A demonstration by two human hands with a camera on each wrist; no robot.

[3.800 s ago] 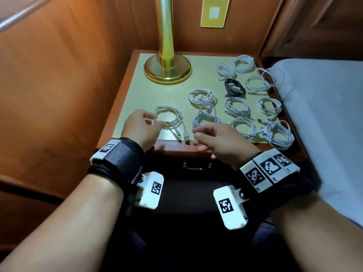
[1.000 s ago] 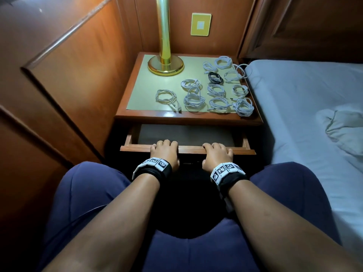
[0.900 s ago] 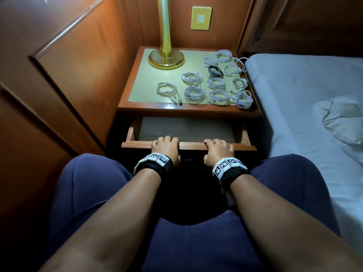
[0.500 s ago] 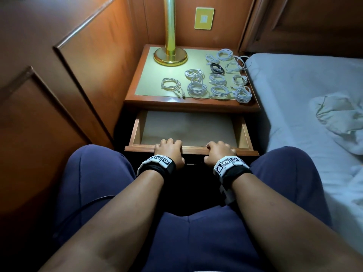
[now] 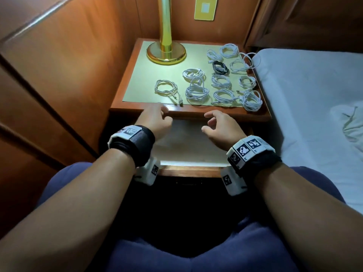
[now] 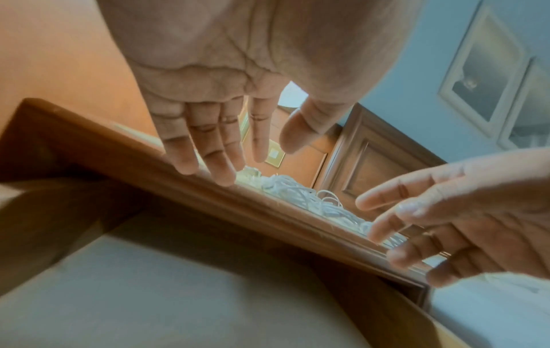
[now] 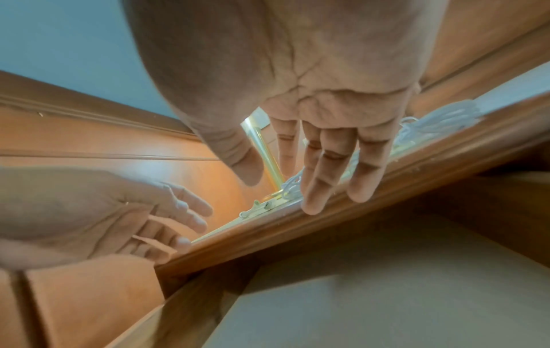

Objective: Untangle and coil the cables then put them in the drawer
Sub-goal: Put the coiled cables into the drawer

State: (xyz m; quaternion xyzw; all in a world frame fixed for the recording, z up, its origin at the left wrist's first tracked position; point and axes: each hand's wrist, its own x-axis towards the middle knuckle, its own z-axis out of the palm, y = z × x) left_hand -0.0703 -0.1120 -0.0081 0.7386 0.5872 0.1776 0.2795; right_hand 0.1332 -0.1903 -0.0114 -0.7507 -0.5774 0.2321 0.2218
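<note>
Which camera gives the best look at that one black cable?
The head view: the black cable lies coiled among white coils on the nightstand, seen from above. Both wrist views look up past the nightstand's edge and show only white cable, no black one.

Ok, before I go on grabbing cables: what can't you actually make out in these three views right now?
- Drawer: in the head view both hands, left and right, cover its sides; the nightstand top hides its back.
- Coiled cables: wrist views show only a blurred white strip behind the nightstand edge; no count possible there.
- Cable plug types: too small in the head view.
- Lamp: cut off by the head view's top edge.
</note>
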